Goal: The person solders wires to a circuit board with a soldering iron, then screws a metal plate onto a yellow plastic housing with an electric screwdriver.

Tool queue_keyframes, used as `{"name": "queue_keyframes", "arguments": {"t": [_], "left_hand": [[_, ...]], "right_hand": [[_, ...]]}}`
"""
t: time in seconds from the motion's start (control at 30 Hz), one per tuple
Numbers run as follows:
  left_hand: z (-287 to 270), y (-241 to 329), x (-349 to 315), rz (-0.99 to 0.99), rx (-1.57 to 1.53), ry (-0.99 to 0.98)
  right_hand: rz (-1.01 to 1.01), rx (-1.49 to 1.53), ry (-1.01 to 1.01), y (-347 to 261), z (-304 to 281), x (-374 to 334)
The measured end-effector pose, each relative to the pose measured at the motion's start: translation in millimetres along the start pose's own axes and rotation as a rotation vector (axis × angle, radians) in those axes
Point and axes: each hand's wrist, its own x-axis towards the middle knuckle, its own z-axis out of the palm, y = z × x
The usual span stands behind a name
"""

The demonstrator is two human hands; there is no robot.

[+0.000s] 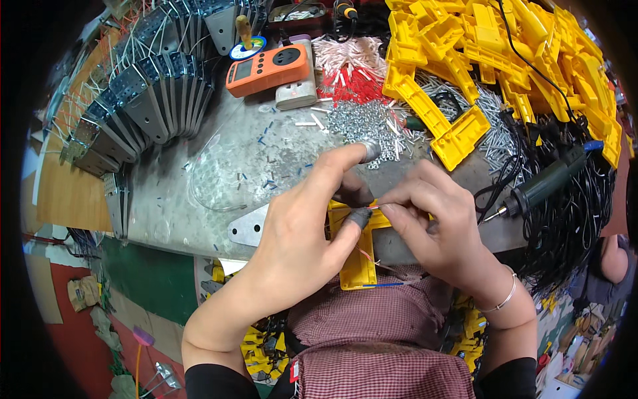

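Yellow plastic bracket (357, 263), stiff and probably light, sits at the near edge of the grey bench (199, 199), just above the person's lap, with thin red and blue wires (379, 284) trailing from it that look limp and easy to snag. Left hand (299, 246) clamps the bracket's top, taped fingers (359, 217) curled closed on it and forefinger stretched out. Right hand (432, 219) arches over, fingertips pinching a wire end beside it.

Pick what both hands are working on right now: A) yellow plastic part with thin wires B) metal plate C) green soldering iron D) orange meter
A: the left hand and right hand both grip the yellow plastic part with thin wires; the orange meter and green soldering iron lie untouched on the bench.
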Motion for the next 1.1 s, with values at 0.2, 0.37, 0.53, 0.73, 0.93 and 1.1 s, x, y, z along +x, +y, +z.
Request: {"name": "queue_keyframes", "arguments": {"t": [0.2, 0.37, 0.53, 0.73, 0.93, 1.1], "left_hand": [[4, -6, 0, 0.311, 0.265, 0.084], [4, -9, -5, 0.256, 0.22, 0.073], [1, -12, -2, 0.281, 0.195, 0.055], [1, -10, -5, 0.201, 0.139, 0.053], [4, -9, -6, 0.173, 0.111, 0.03], [2, -10, -5, 0.163, 0.082, 0.026]], "right_hand": [[0.2, 0.209, -0.099, 5, 7, 3], [0.336, 0.329, -0.076, -6, -7, -4], [-0.207, -0.246, -0.105, -24, -7, -44], [-0.358, -0.234, 0.082, -13, 3, -57], [0.53, 0.568, 0.185, -13, 5, -43], [0.602, 0.802, 0.004, -4, 9, -27]]}}
